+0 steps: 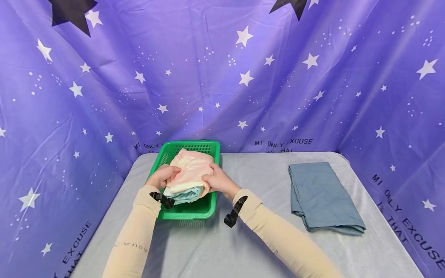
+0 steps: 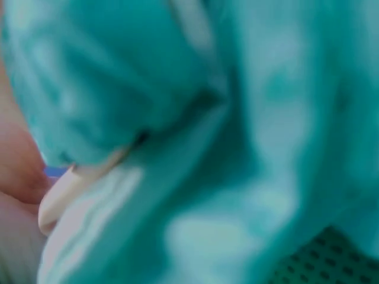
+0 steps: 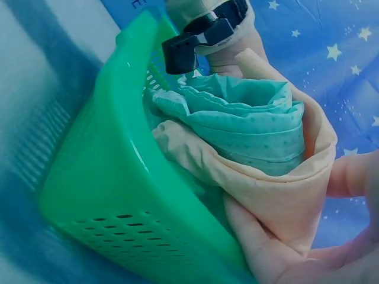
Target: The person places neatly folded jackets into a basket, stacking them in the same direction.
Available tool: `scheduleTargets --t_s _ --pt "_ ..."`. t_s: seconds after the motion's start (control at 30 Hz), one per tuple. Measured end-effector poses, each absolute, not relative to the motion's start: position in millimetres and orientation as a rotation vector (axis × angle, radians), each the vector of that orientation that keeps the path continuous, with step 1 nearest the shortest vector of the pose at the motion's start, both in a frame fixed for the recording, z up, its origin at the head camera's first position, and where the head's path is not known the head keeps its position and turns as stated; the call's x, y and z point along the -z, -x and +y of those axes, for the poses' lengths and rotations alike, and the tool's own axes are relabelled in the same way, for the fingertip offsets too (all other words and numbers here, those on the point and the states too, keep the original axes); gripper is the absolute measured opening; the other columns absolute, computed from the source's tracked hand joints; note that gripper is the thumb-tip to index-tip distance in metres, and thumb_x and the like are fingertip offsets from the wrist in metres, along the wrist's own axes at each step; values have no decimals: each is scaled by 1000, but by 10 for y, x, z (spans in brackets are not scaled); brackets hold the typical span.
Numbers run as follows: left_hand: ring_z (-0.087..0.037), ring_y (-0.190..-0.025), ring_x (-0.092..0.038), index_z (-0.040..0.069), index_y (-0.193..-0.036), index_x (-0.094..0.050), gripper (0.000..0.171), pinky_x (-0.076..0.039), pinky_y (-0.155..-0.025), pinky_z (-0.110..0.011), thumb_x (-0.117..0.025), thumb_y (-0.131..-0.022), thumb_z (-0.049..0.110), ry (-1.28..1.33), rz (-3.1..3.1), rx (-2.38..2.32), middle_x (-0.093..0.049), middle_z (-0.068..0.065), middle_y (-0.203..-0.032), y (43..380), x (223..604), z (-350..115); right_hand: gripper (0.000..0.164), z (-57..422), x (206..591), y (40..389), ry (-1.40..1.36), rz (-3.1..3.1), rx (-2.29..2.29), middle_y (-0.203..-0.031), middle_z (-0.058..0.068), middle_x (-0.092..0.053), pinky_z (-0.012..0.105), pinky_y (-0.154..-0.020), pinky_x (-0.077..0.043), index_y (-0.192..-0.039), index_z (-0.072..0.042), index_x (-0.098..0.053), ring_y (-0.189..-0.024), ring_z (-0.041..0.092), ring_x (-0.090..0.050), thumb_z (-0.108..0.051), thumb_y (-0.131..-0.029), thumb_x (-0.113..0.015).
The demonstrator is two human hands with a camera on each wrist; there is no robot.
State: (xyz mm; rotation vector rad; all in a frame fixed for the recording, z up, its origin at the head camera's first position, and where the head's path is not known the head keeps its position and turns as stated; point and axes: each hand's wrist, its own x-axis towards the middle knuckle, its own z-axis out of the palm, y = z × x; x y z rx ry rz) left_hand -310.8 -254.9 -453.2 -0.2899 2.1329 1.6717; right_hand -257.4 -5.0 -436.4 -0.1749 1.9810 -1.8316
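Your two hands hold one folded bundle of cloth point(image 1: 190, 172), pale pink and cream on the outside with mint-green layers showing at the end nearest you. Your left hand point(image 1: 162, 175) grips the bundle's left side with fingers curled over its top edge; your right hand point(image 1: 218, 180) grips the right side the same way, thumb and fingers wrapped round the fabric. The bundle sits between your hands, inside one green plastic basket point(image 1: 205, 207) with perforated walls, which lies directly beneath both hands. In the right wrist view, the pink outer cloth wraps round the green dotted layers, and your fingers point(image 3: 260, 248) press it from below against the basket's inner wall. The left wrist view is too blurred to show more than mint fabric close up. Well to the right of your right hand lies one folded blue-grey cloth point(image 1: 321, 197), flat on the pale grey table point(image 1: 215, 247). One purple star-printed backdrop point(image 1: 222, 77) stands beyond both hands.
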Motion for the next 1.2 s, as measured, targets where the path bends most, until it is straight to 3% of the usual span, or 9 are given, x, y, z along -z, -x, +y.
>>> scheduleTargets --t_s 0.17,0.43,0.7,0.87,0.97,1.03,1.1,1.17,1.2 --pt "-8 -33 -41 17 -45 -43 60 -44 -41 -24 -56 -104 18 276 2181 -1547 -36 8 -39 3070 4494 -2537 76 -22 4353 2520 208 2037 1772 -139 31 -50 39 -73 -64 -161 0 -17 -75 22 -72 -15 -99 -58" --pt "-8 -37 -44 18 -48 -53 54 -44 -42 -24 -67 -99 24 224 2192 -1403 -43 6 -43 3035 4481 -2552 59 64 4242 2426 285 2200 1582 -96 16 -64 43 -76 -64 -147 0 -34 -78 33 -74 -16 -97 -61" --pt "-11 -44 -42 14 -60 -50 40 -45 -51 -26 -68 -95 11 256 2315 -1265 -39 5 -50 3011 4587 -2492 41 94 4199 2377 430 2445 1369 -100 10 -70 32 -67 -59 -132 1 -54 -80 28 -75 -20 -99 -63" --pt "-12 -50 -40 7 -74 -56 25 -43 -55 -27 -67 -96 11 312 2368 -1220 -38 4 -59 2989 4647 -2463 32 39 4252 2359 631 2613 1180 -99 4 -71 29 -74 -53 -124 -4 -64 -88 17 -68 -24 -98 -62" --pt "-11 -47 -35 -9 -105 -60 24 -39 -51 -27 -67 -96 12 329 2382 -1202 -50 -7 -68 2987 4654 -2449 26 -16 4307 2348 751 2680 1104 -101 2 -72 30 -80 -54 -121 -8 -66 -93 16 -67 -22 -99 -61" --pt "-14 -54 -44 -17 -141 -39 61 -43 -56 -29 -66 -96 13 343 2379 -1187 -62 -26 -104 2984 4641 -2436 25 -52 4358 2349 835 2730 1041 -101 0 -73 32 -83 -55 -121 -10 -67 -94 16 -68 -20 -99 -60" --pt "-23 -84 -63 -13 -158 -2 92 -51 -72 -32 -65 -96 15 351 2390 -1153 -44 -36 -146 2976 4619 -2414 25 -81 4406 2350 920 2792 952 -102 -1 -74 34 -88 -55 -122 -11 -68 -97 16 -70 -20 -100 -60" --pt "-35 -129 -53 -5 -154 28 110 -49 -97 -38 -64 -96 14 330 2406 -1133 -6 -34 -166 2965 4587 -2390 26 -102 4462 2360 1003 2849 836 -103 -2 -75 37 -96 -53 -122 -11 -70 -99 16 -71 -20 -99 -61" --pt "-37 -144 -38 -2 -154 31 112 -46 -105 -41 -64 -95 12 320 2421 -1128 -8 -34 -166 2960 4577 -2377 27 -110 4488 2365 1039 2868 778 -104 -3 -76 38 -100 -51 -122 -11 -70 -99 16 -71 -21 -99 -61"
